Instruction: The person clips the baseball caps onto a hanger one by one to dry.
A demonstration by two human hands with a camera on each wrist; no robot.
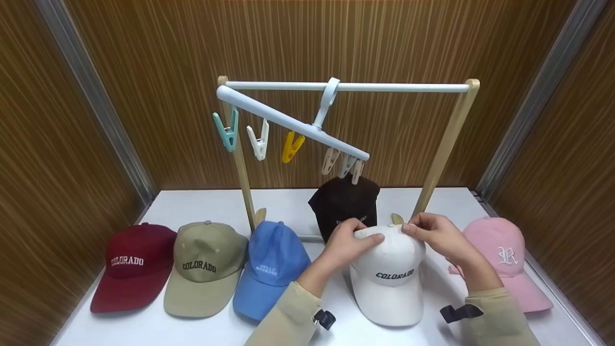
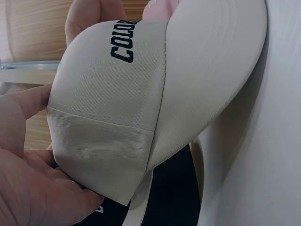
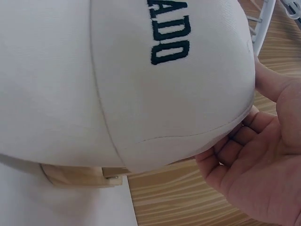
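Observation:
A white baseball cap (image 1: 391,283) lettered COLORADO is held upright by its crown, brim toward me and pointing down. My left hand (image 1: 350,244) grips the crown's left side, thumb in front and fingers behind. On the crown's other side, near the top button, my right hand (image 1: 439,238) pinches the fabric between thumb and fingers. The left wrist view shows that palm (image 2: 42,188) beside the cap's side panel; the right wrist view has the right fingers (image 3: 225,155) curled behind the crown. Right behind the white cap is a black cap (image 1: 348,202), partly hidden, below clips at the hanger's near end.
A pale blue hanger (image 1: 283,117) hooks over a rack's white bar (image 1: 399,87). Teal (image 1: 229,132), white (image 1: 259,140) and yellow (image 1: 292,146) clips hang from it. Red (image 1: 132,269), khaki (image 1: 206,264) and blue (image 1: 271,269) caps lie left; a pink cap (image 1: 499,250) lies right.

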